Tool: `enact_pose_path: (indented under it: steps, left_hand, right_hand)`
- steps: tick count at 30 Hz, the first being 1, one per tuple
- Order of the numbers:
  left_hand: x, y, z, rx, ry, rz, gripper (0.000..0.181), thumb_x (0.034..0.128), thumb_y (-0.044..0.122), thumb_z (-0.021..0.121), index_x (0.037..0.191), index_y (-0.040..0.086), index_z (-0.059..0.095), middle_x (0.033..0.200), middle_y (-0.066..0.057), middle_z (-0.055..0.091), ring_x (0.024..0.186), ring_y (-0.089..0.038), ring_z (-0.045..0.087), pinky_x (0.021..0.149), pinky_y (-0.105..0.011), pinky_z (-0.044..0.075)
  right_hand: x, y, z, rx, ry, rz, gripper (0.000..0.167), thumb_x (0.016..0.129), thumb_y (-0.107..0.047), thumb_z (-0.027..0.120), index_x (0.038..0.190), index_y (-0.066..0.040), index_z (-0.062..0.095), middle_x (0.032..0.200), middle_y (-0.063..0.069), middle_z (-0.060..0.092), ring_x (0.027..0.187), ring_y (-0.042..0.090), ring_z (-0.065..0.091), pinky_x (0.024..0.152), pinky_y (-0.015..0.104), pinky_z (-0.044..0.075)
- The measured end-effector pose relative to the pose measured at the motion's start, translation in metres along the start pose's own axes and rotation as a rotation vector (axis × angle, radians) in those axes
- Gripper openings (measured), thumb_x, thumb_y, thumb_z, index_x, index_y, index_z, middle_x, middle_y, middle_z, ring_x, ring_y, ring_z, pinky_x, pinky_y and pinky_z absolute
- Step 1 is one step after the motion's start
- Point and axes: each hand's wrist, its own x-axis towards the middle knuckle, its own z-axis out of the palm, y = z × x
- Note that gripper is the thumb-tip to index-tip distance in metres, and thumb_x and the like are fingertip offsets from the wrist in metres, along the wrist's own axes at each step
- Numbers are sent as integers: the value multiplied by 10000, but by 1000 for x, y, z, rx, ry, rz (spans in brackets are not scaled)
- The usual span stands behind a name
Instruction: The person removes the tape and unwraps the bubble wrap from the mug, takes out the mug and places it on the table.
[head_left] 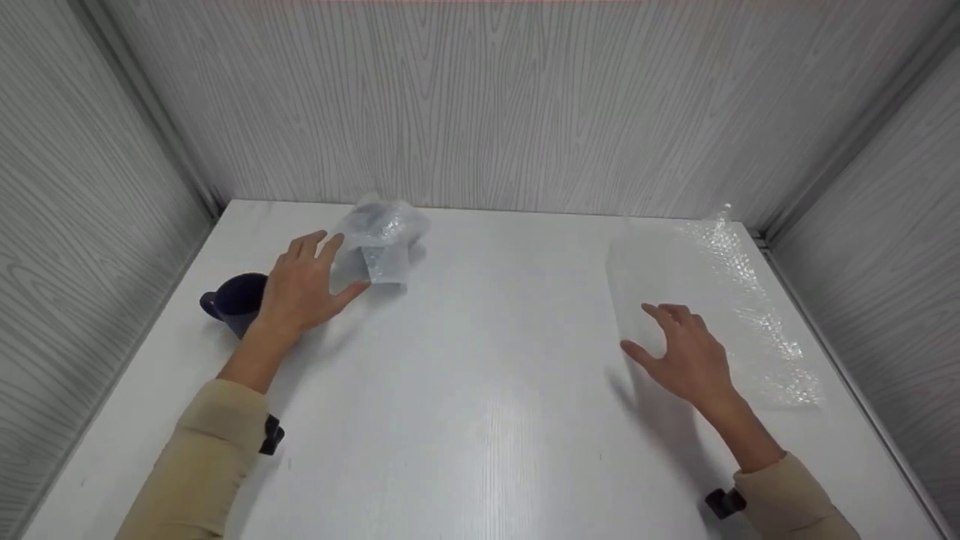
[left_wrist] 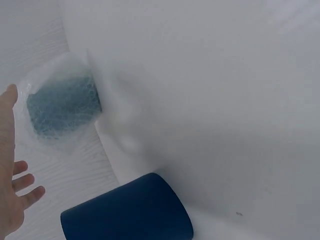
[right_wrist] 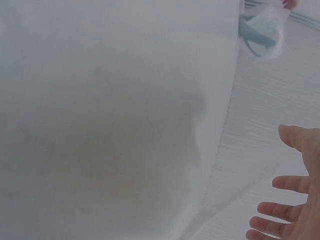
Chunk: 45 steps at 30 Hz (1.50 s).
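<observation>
At the back left of the white table stands a bundle in bubble wrap (head_left: 386,232), a bluish thing showing through it; the left wrist view shows this wrapped thing (left_wrist: 65,105) too. My left hand (head_left: 300,289) is beside the bundle, fingers spread, holding nothing. Partly behind that hand and wrist is a dark blue mug (head_left: 241,300), its handle to the left; its side (left_wrist: 127,212) fills the bottom of the left wrist view. On the right, my right hand (head_left: 690,356) hovers with parted fingers over the left part of a flat bubble wrap sheet (head_left: 750,315), gripping nothing.
The white table (head_left: 487,360) lies between grey wood-grain panels: a back wall (head_left: 487,97), a left wall (head_left: 75,225) and a right wall (head_left: 885,247). The sheet lies close to the table's right edge, the mug near its left edge.
</observation>
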Motion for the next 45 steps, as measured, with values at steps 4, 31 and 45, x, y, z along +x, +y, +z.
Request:
enact_pose_path:
  steps: [4, 31, 45]
  left_hand:
    - [8, 7, 9, -51, 5, 11, 883, 927, 554, 736, 1556, 4, 450, 1552, -315, 475, 1443, -497, 463, 1131, -643, 478]
    - [44, 26, 38, -181, 29, -84, 763, 950, 501, 723, 1548, 81, 502, 1624, -292, 395, 1533, -542, 344, 1245, -637, 371]
    - [50, 23, 38, -116, 53, -71, 669, 929, 379, 791, 1503, 143, 542, 1537, -296, 475, 1411, -541, 500, 1038, -697, 510]
  right_hand:
    - [3, -13, 11, 7, 22, -42, 692, 904, -488, 794, 1445, -93, 622, 1412, 234, 629, 1190, 464, 646, 697, 568, 599]
    - [16, -80, 50, 6, -34, -193, 674, 914, -536, 769, 1451, -155, 621, 1405, 184, 644, 1198, 410, 672, 824, 549, 623]
    - [22, -97, 51, 8, -90, -202, 668, 911, -512, 779, 1452, -156, 619, 1436, 183, 624, 1221, 412, 664, 840, 560, 621]
